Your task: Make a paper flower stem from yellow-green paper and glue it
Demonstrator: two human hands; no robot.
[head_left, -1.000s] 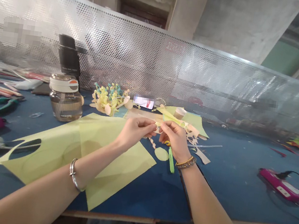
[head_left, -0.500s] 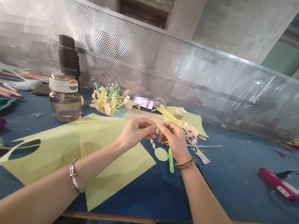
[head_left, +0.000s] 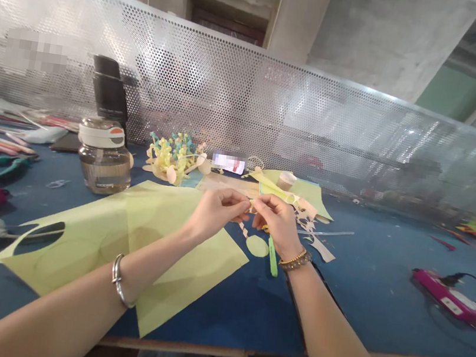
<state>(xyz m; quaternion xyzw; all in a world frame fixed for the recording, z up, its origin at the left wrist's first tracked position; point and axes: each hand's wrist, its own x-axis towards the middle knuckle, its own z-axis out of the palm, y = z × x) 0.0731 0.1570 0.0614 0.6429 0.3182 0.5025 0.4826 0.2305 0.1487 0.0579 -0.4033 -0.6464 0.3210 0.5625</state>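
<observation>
My left hand (head_left: pixel 221 207) and my right hand (head_left: pixel 276 217) meet fingertip to fingertip above the middle of the blue table. Both are closed in a pinch. Between them shows a tiny yellowish bit, too small to name. Just below the fingers lie a pale green paper oval (head_left: pixel 257 246) and a thin twisted pink-and-white strip (head_left: pixel 243 227). A bright green cutter-like tool (head_left: pixel 272 258) lies beside the oval, under my right hand. Large sheets of yellow-green paper (head_left: pixel 178 280) spread beneath my left forearm; one has an oval hole cut in it.
Behind my hands stand yellow and blue paper flowers (head_left: pixel 175 154) and a roll of tape (head_left: pixel 286 180). A drink bottle (head_left: pixel 104 158) is at left, near green-handled pliers (head_left: pixel 11 169). Cut paper scraps (head_left: pixel 321 248) and a magenta power strip (head_left: pixel 448 295) lie at right. A perforated metal screen (head_left: pixel 249 102) closes the back.
Almost nothing differs. My fingertips have shifted very slightly while still pinched together; the things on the table stay where they were.
</observation>
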